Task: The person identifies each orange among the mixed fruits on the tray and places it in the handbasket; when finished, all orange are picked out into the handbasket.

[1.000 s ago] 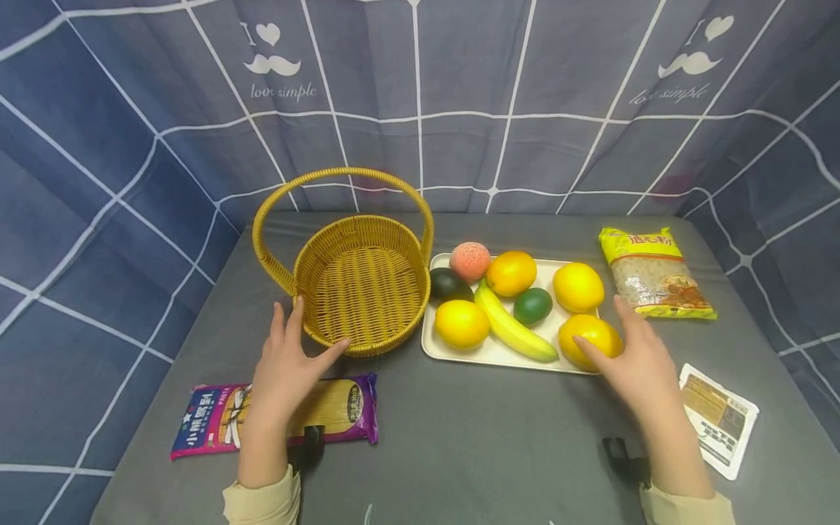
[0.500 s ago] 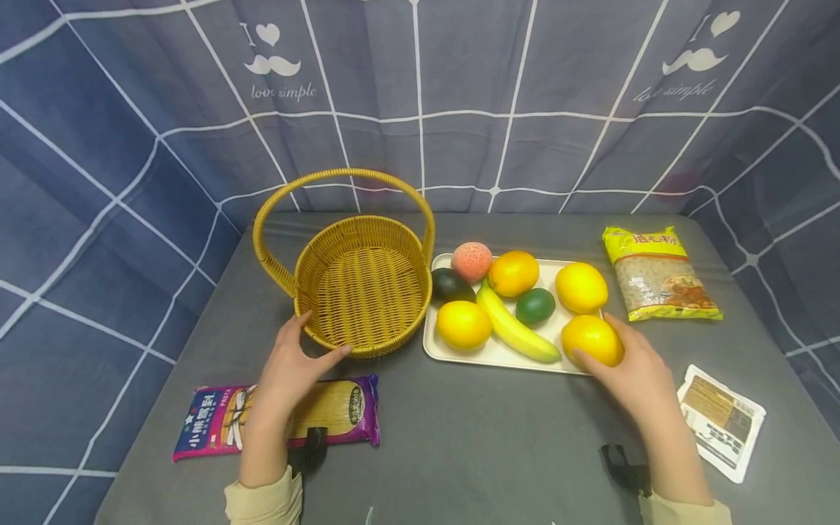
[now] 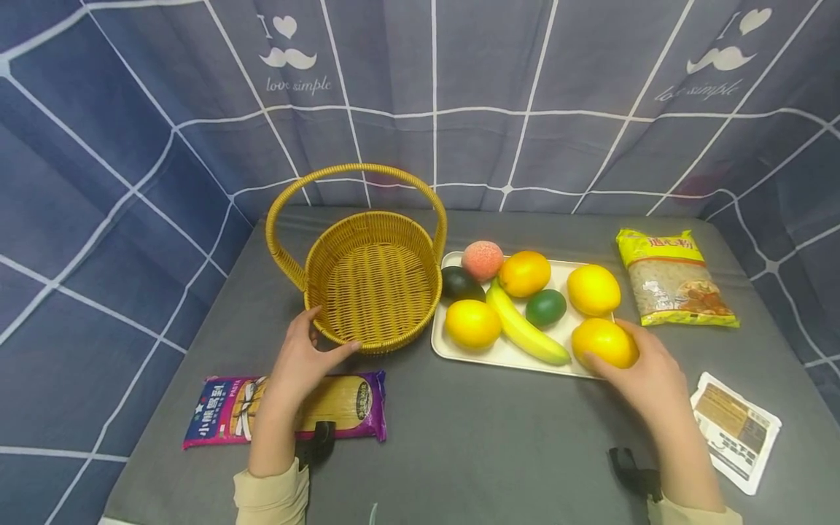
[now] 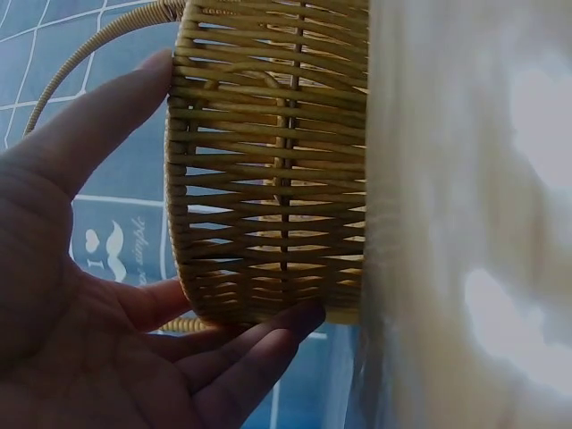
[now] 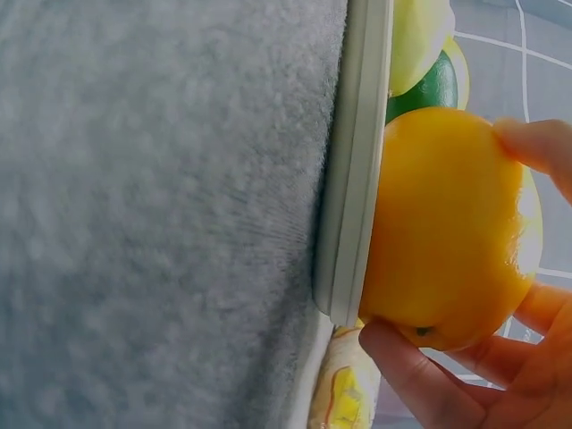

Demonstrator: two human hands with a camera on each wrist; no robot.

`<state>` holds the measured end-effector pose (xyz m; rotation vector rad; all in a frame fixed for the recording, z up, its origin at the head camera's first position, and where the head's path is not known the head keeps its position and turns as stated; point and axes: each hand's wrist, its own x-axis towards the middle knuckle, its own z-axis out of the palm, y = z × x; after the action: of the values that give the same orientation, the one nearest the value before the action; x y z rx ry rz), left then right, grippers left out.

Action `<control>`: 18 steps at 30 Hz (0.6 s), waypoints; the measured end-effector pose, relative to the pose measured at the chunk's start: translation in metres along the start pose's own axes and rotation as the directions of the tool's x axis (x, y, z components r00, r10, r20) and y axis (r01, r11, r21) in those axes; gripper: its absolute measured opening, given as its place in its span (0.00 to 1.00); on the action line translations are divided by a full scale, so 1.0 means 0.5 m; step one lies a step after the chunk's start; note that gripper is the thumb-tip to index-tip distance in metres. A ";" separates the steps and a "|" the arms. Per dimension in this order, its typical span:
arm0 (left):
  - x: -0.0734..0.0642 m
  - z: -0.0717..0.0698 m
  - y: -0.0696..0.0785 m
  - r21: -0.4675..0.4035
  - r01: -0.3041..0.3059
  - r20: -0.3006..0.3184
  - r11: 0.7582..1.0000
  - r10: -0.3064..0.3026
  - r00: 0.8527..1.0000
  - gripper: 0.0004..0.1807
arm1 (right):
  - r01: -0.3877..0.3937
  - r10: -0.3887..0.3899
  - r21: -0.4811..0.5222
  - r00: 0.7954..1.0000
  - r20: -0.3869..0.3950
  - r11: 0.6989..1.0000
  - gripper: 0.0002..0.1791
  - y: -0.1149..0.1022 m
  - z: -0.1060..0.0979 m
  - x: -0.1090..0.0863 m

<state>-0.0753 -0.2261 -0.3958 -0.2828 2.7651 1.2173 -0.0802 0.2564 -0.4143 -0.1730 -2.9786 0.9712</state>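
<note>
A wicker basket (image 3: 377,292) with a tall hoop handle stands at the centre left. My left hand (image 3: 305,361) holds its near left side, thumb at the rim and fingers along the woven wall (image 4: 268,179). At the right end of a cream tray (image 3: 505,359), my right hand (image 3: 650,372) grips a yellow-orange orange (image 3: 604,343). In the right wrist view the thumb and fingers spread around the orange (image 5: 447,232), which sits at the tray's edge. Sharing the tray are a banana (image 3: 525,328), a peach (image 3: 482,260), a dark green avocado (image 3: 461,284) and several other fruits.
A purple pasta packet (image 3: 341,405) lies partly under my left forearm. At the right are a yellow macaroni bag (image 3: 676,281) and a white flat food pack (image 3: 735,430). A checked curtain (image 3: 479,87) hangs behind the grey table.
My right hand has closed in around the orange. My left fingers have come in against the basket's side. The head view has shifted slightly, moving the scene rightward.
</note>
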 end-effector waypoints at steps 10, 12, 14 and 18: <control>-0.001 -0.003 0.004 -0.023 0.019 0.010 1.000 -0.019 1.000 0.60 | 0.044 -0.042 0.039 0.998 -0.037 0.998 0.48 -0.038 -0.025 0.014; -0.003 -0.003 0.006 -0.015 0.020 0.009 1.000 -0.020 1.000 0.61 | 0.072 -0.070 0.032 0.997 -0.045 0.997 0.47 -0.055 -0.030 0.021; -0.004 -0.003 0.007 -0.007 0.021 0.009 1.000 -0.021 1.000 0.61 | 0.105 -0.103 0.035 0.993 -0.055 0.994 0.46 -0.072 -0.032 0.028; -0.006 -0.002 0.007 0.003 0.021 0.014 1.000 -0.021 1.000 0.61 | 0.170 -0.165 0.064 0.983 -0.083 0.983 0.45 -0.105 -0.030 0.042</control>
<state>-0.0733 -0.2238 -0.3922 -0.3018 2.7447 1.2063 -0.1057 0.2252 -0.3721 0.0397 -2.8282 1.0229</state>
